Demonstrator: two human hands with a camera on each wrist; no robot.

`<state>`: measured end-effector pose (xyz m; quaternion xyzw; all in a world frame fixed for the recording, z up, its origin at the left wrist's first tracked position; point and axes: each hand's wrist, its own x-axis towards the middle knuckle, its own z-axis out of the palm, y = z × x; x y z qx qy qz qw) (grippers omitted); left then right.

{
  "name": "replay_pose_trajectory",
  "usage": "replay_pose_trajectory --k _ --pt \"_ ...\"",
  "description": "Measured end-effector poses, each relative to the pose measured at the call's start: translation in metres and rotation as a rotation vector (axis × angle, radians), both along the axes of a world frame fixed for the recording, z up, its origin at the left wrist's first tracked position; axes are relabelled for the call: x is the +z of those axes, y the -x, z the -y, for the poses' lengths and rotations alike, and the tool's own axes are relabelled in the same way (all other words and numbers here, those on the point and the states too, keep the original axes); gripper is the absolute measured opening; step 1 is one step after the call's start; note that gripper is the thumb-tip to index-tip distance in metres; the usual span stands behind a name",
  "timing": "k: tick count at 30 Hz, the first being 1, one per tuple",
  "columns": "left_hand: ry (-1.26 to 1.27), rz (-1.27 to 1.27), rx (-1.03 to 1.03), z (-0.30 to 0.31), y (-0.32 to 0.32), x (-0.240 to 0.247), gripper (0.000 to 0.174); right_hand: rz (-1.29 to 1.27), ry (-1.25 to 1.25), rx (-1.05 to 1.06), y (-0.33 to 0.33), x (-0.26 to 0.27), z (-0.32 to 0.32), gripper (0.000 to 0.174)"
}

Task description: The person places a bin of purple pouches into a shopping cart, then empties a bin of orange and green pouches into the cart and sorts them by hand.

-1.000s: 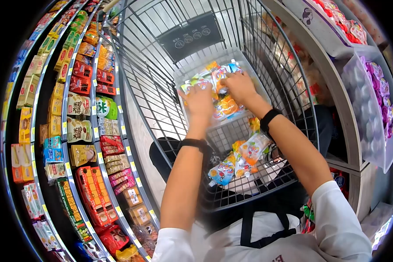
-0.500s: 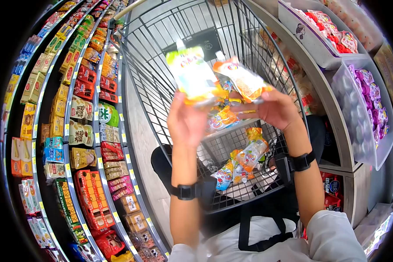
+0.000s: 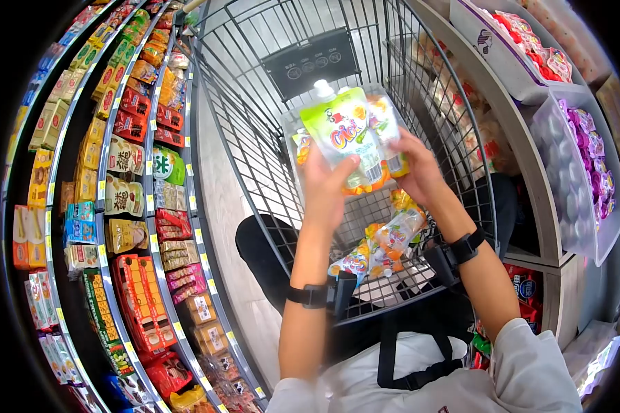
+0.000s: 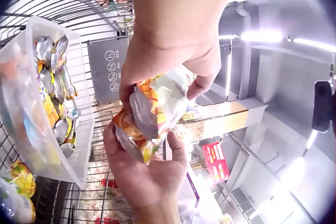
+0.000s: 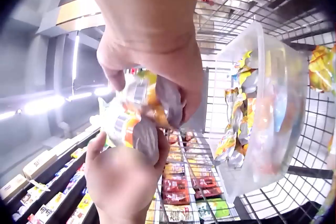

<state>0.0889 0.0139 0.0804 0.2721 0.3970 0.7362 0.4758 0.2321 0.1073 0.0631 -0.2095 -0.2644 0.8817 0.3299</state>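
In the head view the left hand [image 3: 327, 186] grips a green and white spouted pouch [image 3: 349, 134], its thumb across the lower front. Beside and partly behind it, the right hand [image 3: 420, 168] holds another pouch [image 3: 384, 124] by its side. Both wrist views show the two pouches' silvery bottoms touching, with the left hand [image 4: 173, 50] and the right hand [image 4: 149, 176] around them. A clear plastic bin [image 5: 265, 108] with several pouches [image 5: 239, 124] lies in the cart below the hands; the held pouches hide much of it in the head view.
The wire cart [image 3: 486, 148] surrounds the bin. Several loose pouches [image 3: 393, 241] lie at its near end. Snack shelves [image 3: 100, 206] stand at the left; at the right are a grey shelf unit [image 3: 561, 292] and a clear bin of purple packs [image 3: 579, 172].
Both hands rose out of the bin with pouches. Since half a second ago the pouches have come together, the left one moving right and the right one turning more upright behind it.
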Motion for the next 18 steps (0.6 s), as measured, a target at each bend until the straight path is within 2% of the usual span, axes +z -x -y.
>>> replay_pose_trajectory --k 1,4,5,12,18 --pt "-0.001 -0.017 -0.006 0.001 0.000 0.001 0.054 0.003 0.003 0.003 0.001 -0.002 0.001 0.049" --pt "0.037 -0.069 -0.025 0.004 -0.001 0.005 0.052 0.138 -0.283 -0.262 0.005 -0.009 0.001 0.035" --pt "0.034 -0.072 -0.019 0.005 -0.001 0.007 0.052 0.114 -0.301 -0.286 0.004 -0.006 0.000 0.031" --pt "0.065 -0.061 -0.016 0.006 -0.003 0.009 0.053 0.104 -0.435 -0.323 -0.004 0.000 -0.003 0.034" --pt "0.055 0.008 -0.024 0.006 -0.003 0.010 0.052 0.111 -0.436 -0.303 -0.006 0.003 -0.001 0.036"
